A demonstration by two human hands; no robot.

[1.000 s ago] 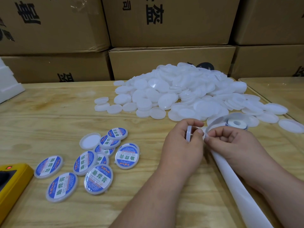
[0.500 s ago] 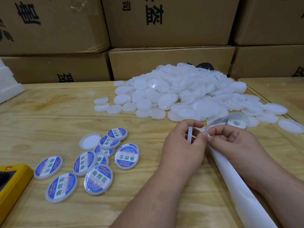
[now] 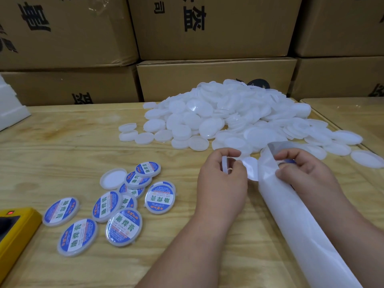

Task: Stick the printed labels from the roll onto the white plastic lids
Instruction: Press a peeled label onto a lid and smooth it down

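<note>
My left hand (image 3: 223,181) holds a white plastic lid (image 3: 224,166) on edge and pinches a round label (image 3: 251,169), seen from its white back, peeled off to the right of the lid. My right hand (image 3: 305,175) grips the white backing strip (image 3: 291,206) of the label roll, with a bit of blue print under its fingers. The strip runs down to the lower right. A big heap of plain white lids (image 3: 228,119) lies behind the hands. Several labelled lids (image 3: 124,227) lie to the left, blue and white faces up.
A yellow device (image 3: 14,229) with a red light sits at the lower left edge. One unlabelled lid (image 3: 113,179) lies among the labelled ones. Stacked cardboard boxes (image 3: 216,77) wall off the back of the wooden table (image 3: 62,142). A white foam block (image 3: 10,113) sits far left.
My hands have drawn apart: the left has pulled a label free of the backing strip, and the right has shifted rightward with the strip.
</note>
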